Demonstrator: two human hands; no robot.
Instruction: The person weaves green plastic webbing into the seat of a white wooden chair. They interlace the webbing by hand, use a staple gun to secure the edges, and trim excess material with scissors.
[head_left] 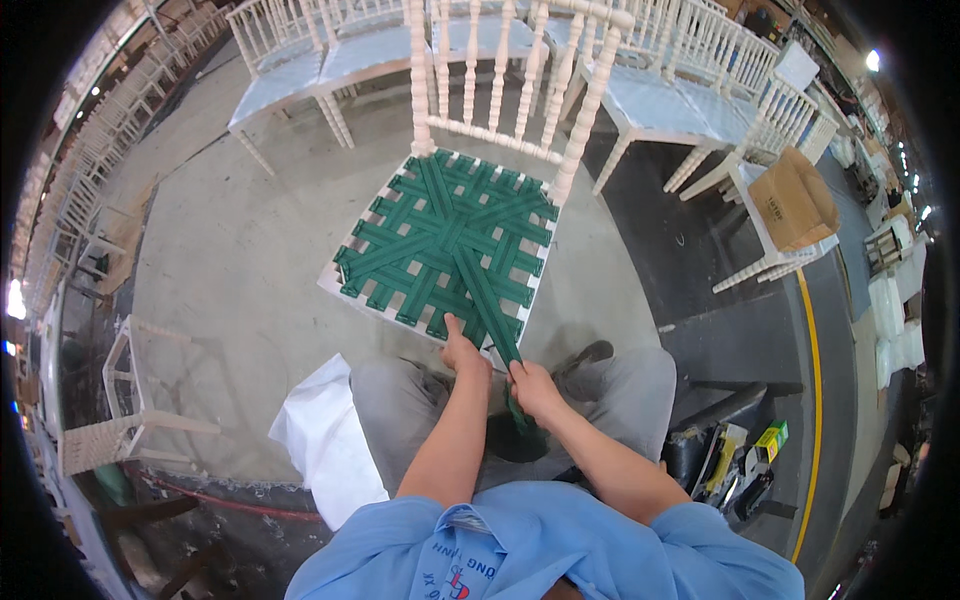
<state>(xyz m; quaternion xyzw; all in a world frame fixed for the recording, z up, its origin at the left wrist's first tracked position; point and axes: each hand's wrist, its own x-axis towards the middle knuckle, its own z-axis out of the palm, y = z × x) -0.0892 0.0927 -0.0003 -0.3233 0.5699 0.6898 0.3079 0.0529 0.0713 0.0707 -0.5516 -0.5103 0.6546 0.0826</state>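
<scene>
In front of me stands a pale wooden chair (pixel 425 95) with a turned-spindle back. Dark green webbing (pixel 425 215) is woven across its seat, with some bands running diagonally over the weave. At the seat's near edge, my left hand (pixel 464 352) is closed on the rim, a digit showing on top and the other fingers mostly hidden. My right hand (pixel 535 390) grips a green webbing strap (pixel 488 300), just off the seat's near right corner. From the middle of the seat the strap runs taut to that hand, and its loose end hangs below.
A white cloth (pixel 325 440) lies by my left leg. Boxed items and tools fill a black tray (pixel 715 450) at my right. More spindle-back chairs (pixel 660 100) line the back; a cardboard box (pixel 793 200) sits on one. An overturned chair frame (pixel 135 400) lies at left.
</scene>
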